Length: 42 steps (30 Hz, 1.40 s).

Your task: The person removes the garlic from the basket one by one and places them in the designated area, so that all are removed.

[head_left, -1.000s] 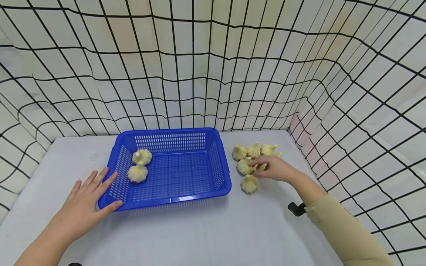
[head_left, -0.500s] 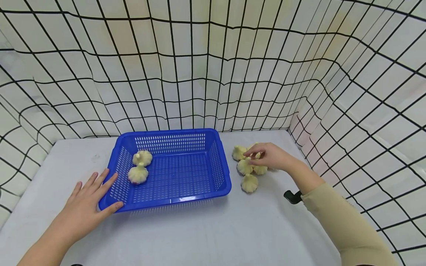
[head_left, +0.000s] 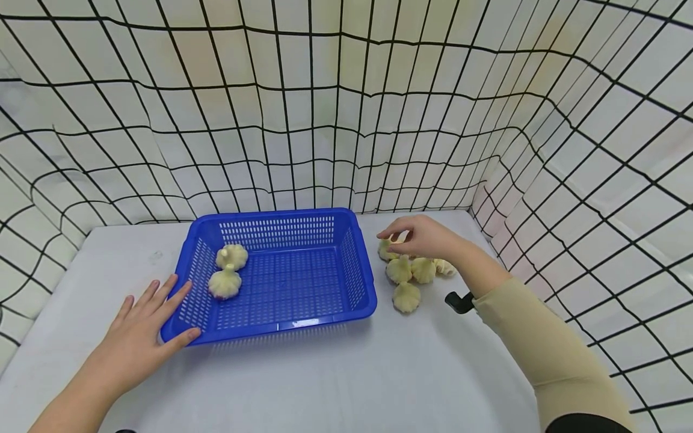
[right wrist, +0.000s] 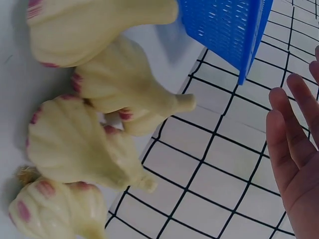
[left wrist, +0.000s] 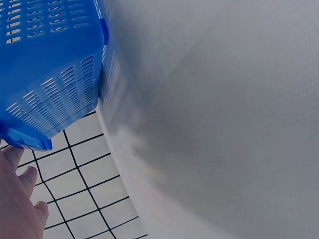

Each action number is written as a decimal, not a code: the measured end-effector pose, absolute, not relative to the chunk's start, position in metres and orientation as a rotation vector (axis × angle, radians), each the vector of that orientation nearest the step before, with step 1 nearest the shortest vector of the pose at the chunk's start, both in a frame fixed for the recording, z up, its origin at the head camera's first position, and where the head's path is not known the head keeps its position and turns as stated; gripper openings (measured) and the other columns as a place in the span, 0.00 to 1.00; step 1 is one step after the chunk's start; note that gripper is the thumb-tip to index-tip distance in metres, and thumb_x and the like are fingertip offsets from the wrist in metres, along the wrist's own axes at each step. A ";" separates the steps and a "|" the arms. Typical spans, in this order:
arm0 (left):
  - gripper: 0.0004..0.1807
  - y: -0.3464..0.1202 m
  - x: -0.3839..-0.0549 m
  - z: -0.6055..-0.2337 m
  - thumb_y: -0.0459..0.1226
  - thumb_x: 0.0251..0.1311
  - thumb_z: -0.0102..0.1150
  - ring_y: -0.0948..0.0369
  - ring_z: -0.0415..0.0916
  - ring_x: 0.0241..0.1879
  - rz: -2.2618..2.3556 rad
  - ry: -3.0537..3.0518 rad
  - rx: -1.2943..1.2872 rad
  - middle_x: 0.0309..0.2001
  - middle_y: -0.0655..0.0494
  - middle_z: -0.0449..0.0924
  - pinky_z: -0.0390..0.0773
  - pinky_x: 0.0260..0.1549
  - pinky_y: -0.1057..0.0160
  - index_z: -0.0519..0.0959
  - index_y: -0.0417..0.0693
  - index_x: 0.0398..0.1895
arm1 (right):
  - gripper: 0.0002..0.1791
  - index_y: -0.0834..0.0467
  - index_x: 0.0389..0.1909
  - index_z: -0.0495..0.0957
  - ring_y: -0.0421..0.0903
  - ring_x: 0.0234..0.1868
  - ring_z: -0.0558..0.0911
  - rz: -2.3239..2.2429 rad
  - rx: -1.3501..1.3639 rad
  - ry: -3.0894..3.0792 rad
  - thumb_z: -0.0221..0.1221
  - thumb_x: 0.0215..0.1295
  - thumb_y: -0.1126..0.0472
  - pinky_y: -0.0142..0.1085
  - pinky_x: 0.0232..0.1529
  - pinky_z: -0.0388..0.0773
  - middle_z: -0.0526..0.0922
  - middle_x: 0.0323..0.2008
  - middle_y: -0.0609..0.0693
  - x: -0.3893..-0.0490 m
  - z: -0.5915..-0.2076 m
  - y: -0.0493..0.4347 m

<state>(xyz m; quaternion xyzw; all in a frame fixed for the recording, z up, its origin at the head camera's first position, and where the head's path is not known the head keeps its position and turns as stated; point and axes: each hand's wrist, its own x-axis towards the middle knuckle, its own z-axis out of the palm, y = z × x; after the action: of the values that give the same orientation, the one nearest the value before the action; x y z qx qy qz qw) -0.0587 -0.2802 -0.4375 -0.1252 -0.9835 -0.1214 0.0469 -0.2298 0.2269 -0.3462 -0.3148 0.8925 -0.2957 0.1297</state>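
Note:
A blue perforated plastic basket [head_left: 325, 320] stands on the white table, with two garlic bulbs [head_left: 224, 282] at its left end. My left hand [head_left: 138, 337] rests at the basket's left rim, fingers spread and straight; the left wrist view shows its fingertips [left wrist: 29, 177] by the basket's edge. Right of the basket lies a cluster of several garlic bulbs [head_left: 406, 297]. Over its far part hovers my right hand [head_left: 425, 234], thumb and fingers parted, hiding some bulbs. In the right wrist view its fingers [right wrist: 281, 144] are loosely extended beside the bulbs [right wrist: 70, 139], with nothing seen between them.
White walls covered by black netting [head_left: 314, 129] rise behind the table [head_left: 325, 385] and along both sides. A small black part [head_left: 459, 302] sticks out by the right sleeve [head_left: 541, 343].
My right hand has moved left and farther back over the garlic cluster, uncovering bulbs on the cluster's right side. The left hand and the basket stay almost in place.

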 end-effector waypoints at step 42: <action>0.50 -0.280 -0.057 -0.437 0.61 0.64 0.56 0.42 0.24 0.77 -0.390 -3.032 -0.362 0.79 0.38 0.39 0.12 0.67 0.46 0.47 0.49 0.80 | 0.16 0.42 0.53 0.84 0.35 0.48 0.79 -0.657 -1.188 2.516 0.64 0.66 0.47 0.31 0.50 0.76 0.83 0.50 0.37 -0.264 -0.326 0.065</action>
<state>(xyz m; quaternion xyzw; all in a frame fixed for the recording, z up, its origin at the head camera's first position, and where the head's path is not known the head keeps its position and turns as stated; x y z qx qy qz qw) -0.0572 -0.2798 -0.4365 -0.1177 -0.9844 -0.1266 0.0318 -0.2642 0.0649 -0.3262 -0.4113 0.8713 -0.2275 0.1410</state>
